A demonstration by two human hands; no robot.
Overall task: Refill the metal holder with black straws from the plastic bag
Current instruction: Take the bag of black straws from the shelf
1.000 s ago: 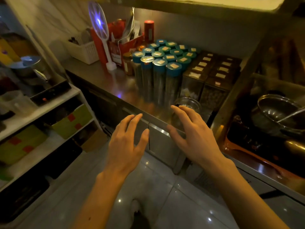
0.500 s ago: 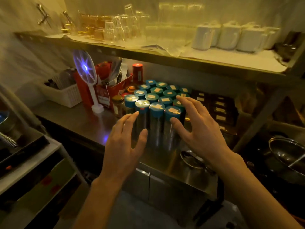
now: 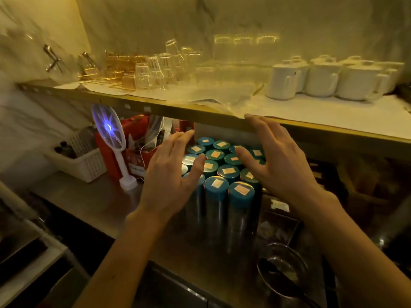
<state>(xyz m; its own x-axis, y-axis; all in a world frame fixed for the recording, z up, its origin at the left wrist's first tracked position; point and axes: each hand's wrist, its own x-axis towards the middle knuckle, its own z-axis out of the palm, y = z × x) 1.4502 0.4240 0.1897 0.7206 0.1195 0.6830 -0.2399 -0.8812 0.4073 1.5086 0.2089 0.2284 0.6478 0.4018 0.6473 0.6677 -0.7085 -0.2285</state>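
Under the shelf, in the head view, both of the person's hands are raised over a cluster of tall cylindrical metal canisters with teal lids and small pale labels, which stand upright and packed together on the brushed-steel counter.

The left hand is spread wide, palm down, with straight, parted fingers. It grips nothing. Its thumb lies over the lids at the left of the cluster, but whether it touches them cannot be told.

The right hand is just as wide, with loosely fanned fingers and nothing in its grasp. Its thumb reaches over the lids at the right of the cluster, and its longest fingertips come up to the front edge of the long metal shelf. Contact with the edge cannot be told.

A crinkled sheet of clear plastic lies on that shelf just above those fingertips, and I cannot tell whether it is the straw bag. Which item, if any, is the straw holder cannot be told either.

Upturned clear glasses and white ceramic mugs also stand on the shelf. A white-handled racket-shaped swatter glowing violet stands left of the canisters, beside a red box and a white slotted plastic basket. A clear glass bowl holding a dark spoon sits on the counter near the right forearm.
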